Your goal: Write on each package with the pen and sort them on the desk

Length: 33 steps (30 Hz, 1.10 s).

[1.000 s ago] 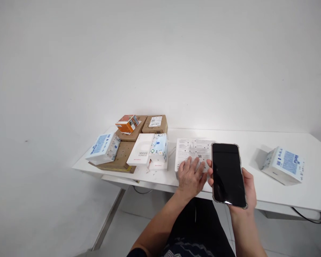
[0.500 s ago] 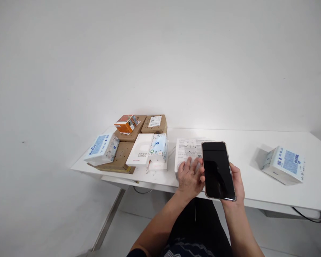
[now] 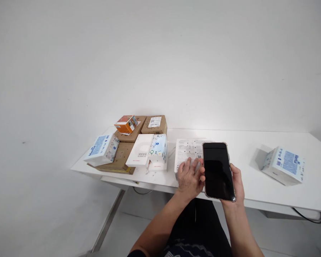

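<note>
Phone [image 3: 217, 170] in right hand [image 3: 237, 182].

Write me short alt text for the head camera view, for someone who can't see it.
Seen from above, a person's right hand holds a dark-screened phone over a white table, while the left hand rests on a white printed box. Cardboard and white boxes are piled at the table's left end, and a blue-and-white packet lies at right.
</note>
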Available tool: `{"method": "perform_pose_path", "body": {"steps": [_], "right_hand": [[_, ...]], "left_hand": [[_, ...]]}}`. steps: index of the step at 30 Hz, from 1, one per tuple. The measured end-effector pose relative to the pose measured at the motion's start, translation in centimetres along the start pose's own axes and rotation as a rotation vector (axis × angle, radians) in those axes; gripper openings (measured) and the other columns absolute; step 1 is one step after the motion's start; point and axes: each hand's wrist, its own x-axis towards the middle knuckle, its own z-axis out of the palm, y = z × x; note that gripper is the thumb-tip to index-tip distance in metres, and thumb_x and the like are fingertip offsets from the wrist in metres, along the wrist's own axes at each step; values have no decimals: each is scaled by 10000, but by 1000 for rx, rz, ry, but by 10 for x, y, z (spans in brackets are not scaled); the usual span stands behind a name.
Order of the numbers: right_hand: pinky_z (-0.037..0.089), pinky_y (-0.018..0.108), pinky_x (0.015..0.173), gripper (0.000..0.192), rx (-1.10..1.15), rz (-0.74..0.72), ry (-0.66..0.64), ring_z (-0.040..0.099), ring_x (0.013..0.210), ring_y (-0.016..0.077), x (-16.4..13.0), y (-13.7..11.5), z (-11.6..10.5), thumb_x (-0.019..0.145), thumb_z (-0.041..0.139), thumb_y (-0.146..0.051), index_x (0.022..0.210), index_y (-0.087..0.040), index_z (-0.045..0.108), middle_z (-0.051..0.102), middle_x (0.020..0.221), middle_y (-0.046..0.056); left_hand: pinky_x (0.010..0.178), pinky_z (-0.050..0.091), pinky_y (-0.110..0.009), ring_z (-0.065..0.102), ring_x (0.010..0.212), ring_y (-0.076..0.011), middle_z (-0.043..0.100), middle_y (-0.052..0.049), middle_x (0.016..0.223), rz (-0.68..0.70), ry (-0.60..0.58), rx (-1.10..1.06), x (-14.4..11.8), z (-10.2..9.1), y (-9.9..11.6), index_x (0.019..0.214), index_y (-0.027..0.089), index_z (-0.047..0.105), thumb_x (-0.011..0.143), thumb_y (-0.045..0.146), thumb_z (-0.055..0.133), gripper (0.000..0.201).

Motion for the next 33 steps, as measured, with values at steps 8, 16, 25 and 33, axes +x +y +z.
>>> {"method": "perform_pose_path", "body": {"steps": [8,16,25,33], "right_hand": [[519,504,851,419,-80,-17,79,675,947,305,-5,-6,-7,788,533,-470,1067,-192,678,726,1016,102],[489,532,857,569,-438,-445,388,632,1004,317,-32,-45,-44,779,488,-510,1259,-213,552,622,1207,124],[409,529,895,645,-1892,-534,965,517,1089,399,-9,-47,-134,787,466,-455,1327,-105,497,545,1195,217],[368,577,889,538,-2156,-353,1019,375,1210,429,13,-33,-152,853,441,-478,1275,-163,550,435,1335,232]], "left_hand": [[964,351,-443,489,1236,-287,611,-66,1270,-17,-29,51,2,-3,3,1283,231,533,882,406,462,444],[967,361,-424,516,1217,-279,623,-40,1262,-39,-4,93,3,-1,5,1200,257,610,862,394,542,371],[1010,352,-473,451,1264,-313,576,-79,1305,-67,-55,81,5,-17,4,1289,251,542,853,461,562,485],[941,378,-630,351,1289,-430,434,-112,1396,-260,-233,198,1,-30,-18,1260,375,564,811,473,620,463]]}}
